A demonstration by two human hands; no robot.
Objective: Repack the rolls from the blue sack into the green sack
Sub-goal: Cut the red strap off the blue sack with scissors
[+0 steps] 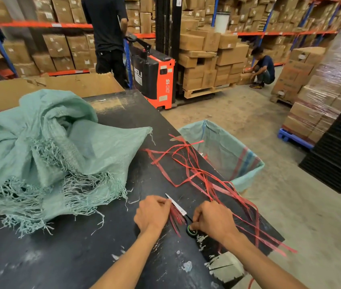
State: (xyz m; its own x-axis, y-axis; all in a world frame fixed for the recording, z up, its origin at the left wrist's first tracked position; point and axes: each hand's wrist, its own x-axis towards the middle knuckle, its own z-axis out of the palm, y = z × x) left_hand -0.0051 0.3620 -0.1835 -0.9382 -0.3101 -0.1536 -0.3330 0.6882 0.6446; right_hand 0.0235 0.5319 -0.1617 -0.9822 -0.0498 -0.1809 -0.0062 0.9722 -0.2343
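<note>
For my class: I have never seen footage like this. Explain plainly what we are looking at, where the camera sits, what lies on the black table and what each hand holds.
There is no machine here, only a person's two bare hands. The single picture comes from a camera worn on the person's head, looking forward and down.

On the black table lies a crumpled green sack with frayed edges, and a tangle of red plastic strips. The left hand pinches a bundle of strip ends. The right hand has its grip on the handles of a pair of scissors, whose blades lie next to that bundle.

Beside the table stands another open sack, green with coloured stripes. Behind are shelves of cartons and an orange stacker truck.
</note>
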